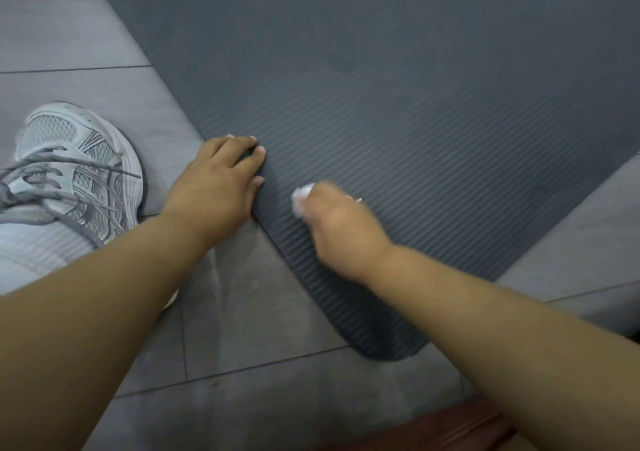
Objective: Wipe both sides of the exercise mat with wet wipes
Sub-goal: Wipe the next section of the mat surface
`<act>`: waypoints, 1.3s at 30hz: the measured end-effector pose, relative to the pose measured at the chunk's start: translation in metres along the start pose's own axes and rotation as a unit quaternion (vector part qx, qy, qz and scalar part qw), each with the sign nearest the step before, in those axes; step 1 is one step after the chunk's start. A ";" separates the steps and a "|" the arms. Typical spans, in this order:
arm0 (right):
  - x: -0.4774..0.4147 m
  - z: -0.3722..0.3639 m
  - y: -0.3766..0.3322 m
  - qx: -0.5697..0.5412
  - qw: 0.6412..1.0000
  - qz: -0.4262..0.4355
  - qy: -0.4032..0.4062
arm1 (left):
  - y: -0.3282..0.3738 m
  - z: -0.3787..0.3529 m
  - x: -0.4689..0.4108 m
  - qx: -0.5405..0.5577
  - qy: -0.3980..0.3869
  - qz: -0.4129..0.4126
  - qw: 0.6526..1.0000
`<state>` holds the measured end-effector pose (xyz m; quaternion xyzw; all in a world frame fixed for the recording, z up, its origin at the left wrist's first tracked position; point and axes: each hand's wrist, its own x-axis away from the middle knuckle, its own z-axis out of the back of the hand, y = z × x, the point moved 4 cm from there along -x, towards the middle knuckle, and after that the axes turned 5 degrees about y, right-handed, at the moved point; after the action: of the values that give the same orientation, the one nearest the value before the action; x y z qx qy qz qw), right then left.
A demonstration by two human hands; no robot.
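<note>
Two forearms (104,312) are reaching in from seven and five o'clock, both cut off by the near edge. A reddish-brown strip (450,430) is showing at five o'clock, too cropped to identify. The left hand (221,177) is lying flat with fairly straight fingers, its fingertips pressing on the left edge of the exercise mat (433,121). Just beside it, toward three o'clock, the right hand (336,222) is showing blurred. Its curled fingers are clutching a crumpled white wet wipe (300,198) against the ribbed surface, with most of the wipe hiding inside the fist. The dark grey mat is lying on the grey tiled floor (242,312) and running out of view toward twelve and one o'clock. A white mesh sneaker (79,170) is standing on the tiles at nine o'clock, partly cropped.
</note>
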<state>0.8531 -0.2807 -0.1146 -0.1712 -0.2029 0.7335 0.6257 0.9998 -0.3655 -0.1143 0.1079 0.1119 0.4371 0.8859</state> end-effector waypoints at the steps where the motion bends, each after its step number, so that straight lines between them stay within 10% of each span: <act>1: 0.015 -0.009 -0.017 -0.020 0.994 0.088 -0.055 | -0.001 0.001 -0.002 0.006 0.008 0.000 1.000; 5: -0.004 0.015 0.019 0.039 0.980 0.175 -0.084 | -0.007 0.005 -0.010 0.008 0.013 -0.010 1.000; 11: -0.056 0.074 0.104 0.048 0.936 -0.316 0.149 | -0.020 0.001 -0.012 -0.067 0.005 -0.033 0.997; 15: -0.043 0.016 0.024 0.031 0.995 -0.043 0.081 | -0.030 0.002 -0.018 -0.076 -0.039 -0.069 0.994; 19: -0.027 0.003 0.005 0.035 0.962 0.248 -0.105 | -0.035 0.016 -0.028 -0.096 -0.081 -0.130 0.984; 21: -0.055 0.024 0.039 0.082 0.975 0.194 -0.065 | -0.036 0.020 -0.032 -0.107 -0.077 -0.168 0.977; 26: -0.103 0.080 0.118 0.081 0.946 -0.287 0.130 | -0.039 0.015 -0.029 -0.089 -0.071 -0.157 0.981; 31: -0.071 0.014 0.030 0.027 0.998 0.026 0.045 | -0.041 0.018 -0.032 -0.068 -0.057 -0.154 0.984; 35: -0.058 0.003 0.013 0.017 0.963 0.243 -0.114 | -0.046 0.021 -0.038 -0.009 -0.067 -0.121 0.990; 39: -0.125 0.061 0.098 0.096 0.992 0.005 0.083 | -0.059 0.023 -0.044 -0.001 -0.060 -0.083 0.995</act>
<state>0.7588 -0.4225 -0.1133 -0.1720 -0.0784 0.7356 0.6505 1.0249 -0.4375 -0.1052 0.1232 0.0662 0.3550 0.9243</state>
